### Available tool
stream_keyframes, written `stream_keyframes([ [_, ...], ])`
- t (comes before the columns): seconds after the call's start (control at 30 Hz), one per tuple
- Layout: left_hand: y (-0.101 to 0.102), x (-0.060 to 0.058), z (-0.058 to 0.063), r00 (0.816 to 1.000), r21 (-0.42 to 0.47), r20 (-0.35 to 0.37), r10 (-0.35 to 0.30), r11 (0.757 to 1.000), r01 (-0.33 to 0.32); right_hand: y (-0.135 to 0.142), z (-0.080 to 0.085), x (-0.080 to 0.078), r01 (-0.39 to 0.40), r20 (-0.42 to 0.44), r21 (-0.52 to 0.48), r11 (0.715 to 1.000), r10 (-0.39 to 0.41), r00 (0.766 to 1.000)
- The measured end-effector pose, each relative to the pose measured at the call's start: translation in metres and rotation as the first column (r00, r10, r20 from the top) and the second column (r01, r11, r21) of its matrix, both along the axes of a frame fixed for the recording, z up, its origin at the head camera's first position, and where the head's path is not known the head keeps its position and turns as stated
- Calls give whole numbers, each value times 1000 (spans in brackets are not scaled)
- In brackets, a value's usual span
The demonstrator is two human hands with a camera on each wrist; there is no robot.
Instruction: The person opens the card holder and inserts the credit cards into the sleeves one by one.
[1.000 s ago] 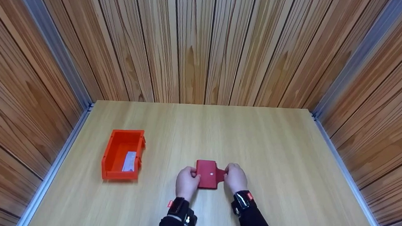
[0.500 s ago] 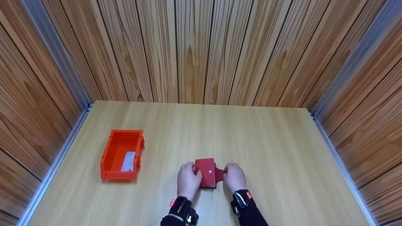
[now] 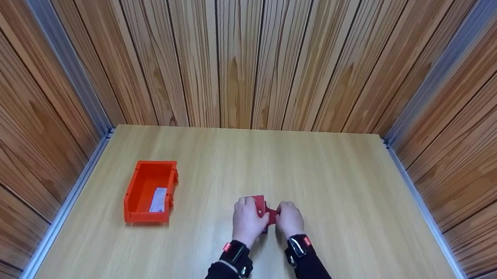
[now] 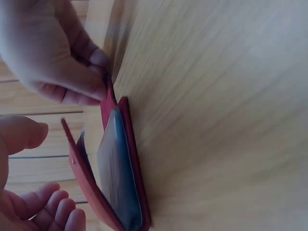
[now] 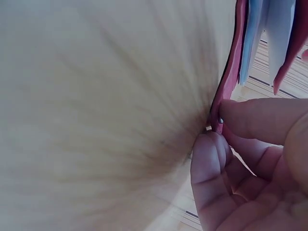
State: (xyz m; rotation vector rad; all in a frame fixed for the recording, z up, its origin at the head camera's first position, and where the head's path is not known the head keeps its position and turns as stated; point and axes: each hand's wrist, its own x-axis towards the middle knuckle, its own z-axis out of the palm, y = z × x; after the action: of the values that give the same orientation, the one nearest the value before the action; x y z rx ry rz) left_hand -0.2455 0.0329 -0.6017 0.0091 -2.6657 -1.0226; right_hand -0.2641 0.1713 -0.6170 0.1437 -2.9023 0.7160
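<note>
A small red card holder (image 3: 259,201) with a snap tab lies on the table in front of me. Its front cover (image 4: 90,185) stands partly lifted, showing clear plastic sleeves (image 4: 118,168) inside. My right hand (image 3: 290,218) pinches the tab (image 5: 220,108) between thumb and forefinger. My left hand (image 3: 250,219) is over the holder's left part and hides most of it in the head view. In the left wrist view its thumb and loosely bent fingers (image 4: 53,209) are spread apart beside the lifted cover, with no grip on it visible.
An orange-red plastic bin (image 3: 129,201) stands at the left of the wooden table (image 3: 340,174), with a whitish slip (image 3: 158,200) inside it. Wood-plank walls (image 3: 237,66) and metal rails (image 3: 431,214) enclose the table at the back and sides.
The left hand has moved right, from the holder's left edge to over its cover. The cover has lifted from flat. The right hand keeps its pinch on the tab, nearly still.
</note>
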Motion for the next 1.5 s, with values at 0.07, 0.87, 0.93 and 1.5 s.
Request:
stream_keyframes([
  [0.07, 3, 0, 0, 1000, -44, 30, -4, 999, 6, 0, 0, -1, 5, 7, 1, 1000, -5, 1000],
  [0.87, 8, 0, -1, 997, -215, -78, 11, 976, -27, 1, 0, -1, 9, 12, -9, 1000, -9, 1000],
  [0.93, 6, 0, 1, 999, -182, -37, 7, 983, -13, 1, 0, 0, 11, 21, -13, 1000, -11, 1000],
  [1.5, -9, 0, 16, 991, 5, 130, 7, 1000, -7, 2, 0, 3, -24, -53, -31, 999, 22, 998],
])
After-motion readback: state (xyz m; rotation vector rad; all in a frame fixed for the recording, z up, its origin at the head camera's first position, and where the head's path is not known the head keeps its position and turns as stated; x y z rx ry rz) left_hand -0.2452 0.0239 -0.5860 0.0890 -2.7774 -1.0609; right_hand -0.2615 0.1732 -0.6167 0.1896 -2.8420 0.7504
